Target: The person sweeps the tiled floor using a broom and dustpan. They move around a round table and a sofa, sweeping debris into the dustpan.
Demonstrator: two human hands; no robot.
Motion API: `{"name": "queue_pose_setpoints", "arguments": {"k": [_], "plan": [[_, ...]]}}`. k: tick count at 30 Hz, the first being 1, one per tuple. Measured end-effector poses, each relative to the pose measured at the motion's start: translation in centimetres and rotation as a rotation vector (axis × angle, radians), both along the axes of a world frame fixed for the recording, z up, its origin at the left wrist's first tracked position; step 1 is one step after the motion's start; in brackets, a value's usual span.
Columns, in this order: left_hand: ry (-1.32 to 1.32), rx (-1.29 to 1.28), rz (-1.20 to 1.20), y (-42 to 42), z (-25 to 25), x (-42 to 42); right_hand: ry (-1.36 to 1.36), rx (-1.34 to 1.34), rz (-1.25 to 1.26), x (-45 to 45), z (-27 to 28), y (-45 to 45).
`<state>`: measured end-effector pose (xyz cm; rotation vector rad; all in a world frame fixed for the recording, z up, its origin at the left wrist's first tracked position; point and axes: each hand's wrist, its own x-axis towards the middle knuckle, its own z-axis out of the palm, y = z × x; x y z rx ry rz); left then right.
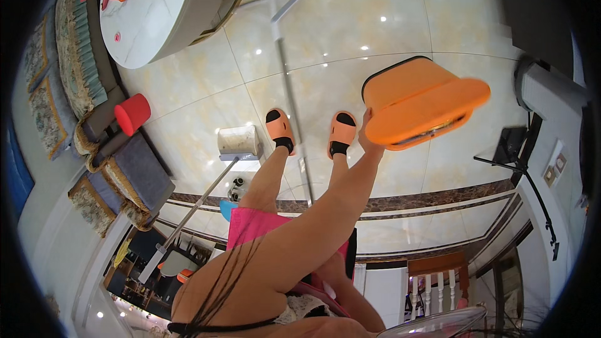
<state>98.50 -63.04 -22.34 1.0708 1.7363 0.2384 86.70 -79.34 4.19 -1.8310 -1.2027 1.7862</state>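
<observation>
My left hand [367, 132] grips the near side of an orange plastic stool or bin [413, 98], tilted above the floor to the right of my feet. The left forearm crosses in front of my body. My right hand [330, 270] is near my waist, its fingers largely hidden by the left arm; what it holds cannot be told. A long-handled flat mop or squeegee [293, 98] extends between my feet, its upper handle passing out of sight behind my arm. Left of my feet, a long-handled dustpan [238, 143] rests on the floor.
A round marble-topped table [141, 23] stands at upper left, with packaging on it. Below it are a red bin [132, 114] and a cushioned sofa [141, 169]. A black tripod-like stand [521, 167] is at right. A dark stone floor border [399, 201] crosses behind my feet.
</observation>
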Motion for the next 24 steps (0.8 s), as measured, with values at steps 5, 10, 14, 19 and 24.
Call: {"name": "queue_pose_setpoints", "arguments": {"k": [5, 10, 14, 19, 24], "plan": [[-0.588, -0.514, 0.833, 1.0, 1.1, 1.1, 0.105, 0.015, -0.650, 4.8, -6.7, 9.7], [-0.017, -0.436, -0.797, 3.4, 1.7, -2.8, -0.275, -0.075, -0.199, 5.3, -8.7, 17.4], [0.110, -0.433, -1.330, 6.5, 9.3, -4.7, -0.134, -0.118, -0.254, 4.9, -7.9, 14.3], [0.000, -0.123, -1.019, 7.3, 14.5, -11.1, -0.168, -0.230, -0.147, 5.6, -1.6, 8.5], [-0.070, -0.074, -0.755, 10.5, 21.0, -17.3, -0.278, -0.499, 0.195, 7.9, 6.5, 2.4]]}}
